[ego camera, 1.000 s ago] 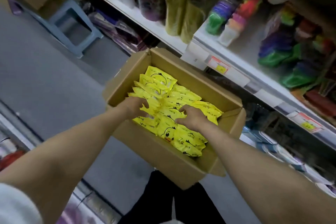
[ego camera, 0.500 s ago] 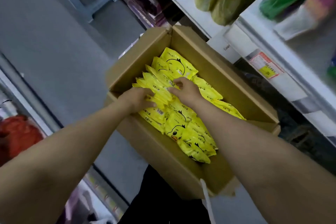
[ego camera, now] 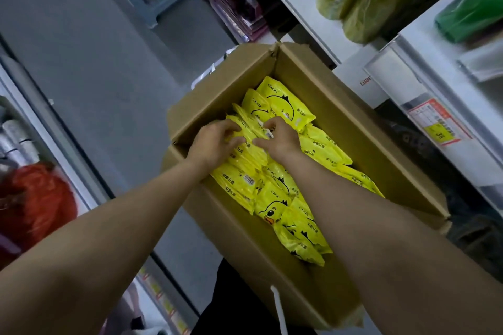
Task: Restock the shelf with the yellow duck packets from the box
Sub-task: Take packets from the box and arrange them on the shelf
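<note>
The glossy yellow duck-printed packets (ego camera: 275, 196) lie stacked in one open brown cardboard box (ego camera: 353, 128), well over a dozen and too overlapped to count. The left grip (ego camera: 215, 144) and right grip (ego camera: 280, 140) curl around a bundle at the box's 11 o'clock end. I'd squeeze evenly, lift straight, then swing to the white shelf (ego camera: 441, 62) at 2 o'clock.

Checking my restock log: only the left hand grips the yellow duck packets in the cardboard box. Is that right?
No. In the head view both the left hand and the right hand grip the yellow duck packets in the cardboard box.
</note>
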Tool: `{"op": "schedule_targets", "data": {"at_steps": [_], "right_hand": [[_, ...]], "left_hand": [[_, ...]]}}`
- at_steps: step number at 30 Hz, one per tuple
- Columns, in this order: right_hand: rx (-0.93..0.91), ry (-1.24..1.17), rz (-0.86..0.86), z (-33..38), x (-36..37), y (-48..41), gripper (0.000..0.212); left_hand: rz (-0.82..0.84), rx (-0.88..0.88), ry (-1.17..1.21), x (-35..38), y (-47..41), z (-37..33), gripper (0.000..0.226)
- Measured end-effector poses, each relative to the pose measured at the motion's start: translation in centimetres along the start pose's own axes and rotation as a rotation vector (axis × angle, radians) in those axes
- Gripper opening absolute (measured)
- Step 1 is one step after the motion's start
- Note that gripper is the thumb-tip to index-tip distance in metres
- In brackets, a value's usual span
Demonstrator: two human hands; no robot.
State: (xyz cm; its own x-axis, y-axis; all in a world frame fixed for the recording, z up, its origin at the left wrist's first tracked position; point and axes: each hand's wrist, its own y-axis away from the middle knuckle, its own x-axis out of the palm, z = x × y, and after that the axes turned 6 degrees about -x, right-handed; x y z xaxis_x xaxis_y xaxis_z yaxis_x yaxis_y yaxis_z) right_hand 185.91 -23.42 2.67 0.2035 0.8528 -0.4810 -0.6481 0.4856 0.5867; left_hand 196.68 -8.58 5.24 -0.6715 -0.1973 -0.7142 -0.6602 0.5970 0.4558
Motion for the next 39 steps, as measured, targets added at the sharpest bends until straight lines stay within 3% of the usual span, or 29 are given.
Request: {"op": "schedule_targets", "data": {"at_steps": [3, 5, 10, 14, 17, 23, 28, 33, 38, 39], "right_hand": [[0.028, -0.032, -0.001, -0.9, -2.1, 0.5, 0.039], [0.080, -0.038, 0.047, -2.0, -3.8, 1.2, 0.042], [0.226, -0.092, 0.202, -3.7, -6.0, 3.5, 0.047], [0.185, -0.110, 0.143, -4.3, -5.0, 4.2, 0.058], [0.176, -0.104, 0.126, -4.7, -4.3, 4.6, 0.054], [0.306, -0.131, 0.113, -7.5, -5.0, 6.0, 0.065], [0.334, -0.281, 0.035, -8.8, -6.8, 8.6, 0.072], [0.321, -0.358, -0.065, -8.0, -8.4, 12.1, 0.083], [0.239, -0.348, -0.150, -4.4, -11.0, 17.4, 0.107], [0.222, -0.363, -0.174, -3.7, -11.8, 18.3, 0.103]], "left_hand": [[-0.094, 0.107, -0.018, 0.3, -0.2, -0.2, 0.022], [-0.046, 0.170, -0.075, 0.6, -0.7, -0.5, 0.026], [0.222, 0.278, -0.429, 0.6, -2.7, -1.3, 0.067], [0.333, 0.295, -0.687, 0.5, -4.2, -2.4, 0.090], [0.354, 0.325, -0.837, 0.8, -5.2, -3.2, 0.097], [0.308, 0.287, -0.807, 1.1, -5.2, -4.8, 0.076], [0.254, 0.326, -0.952, 1.1, -4.6, -5.9, 0.048], [0.181, 0.474, -0.758, -0.5, -2.6, -7.3, 0.026], [0.276, 0.493, -0.395, -4.0, 1.9, -11.9, 0.029], [0.276, 0.475, -0.352, -4.7, 2.9, -13.1, 0.031]]}}
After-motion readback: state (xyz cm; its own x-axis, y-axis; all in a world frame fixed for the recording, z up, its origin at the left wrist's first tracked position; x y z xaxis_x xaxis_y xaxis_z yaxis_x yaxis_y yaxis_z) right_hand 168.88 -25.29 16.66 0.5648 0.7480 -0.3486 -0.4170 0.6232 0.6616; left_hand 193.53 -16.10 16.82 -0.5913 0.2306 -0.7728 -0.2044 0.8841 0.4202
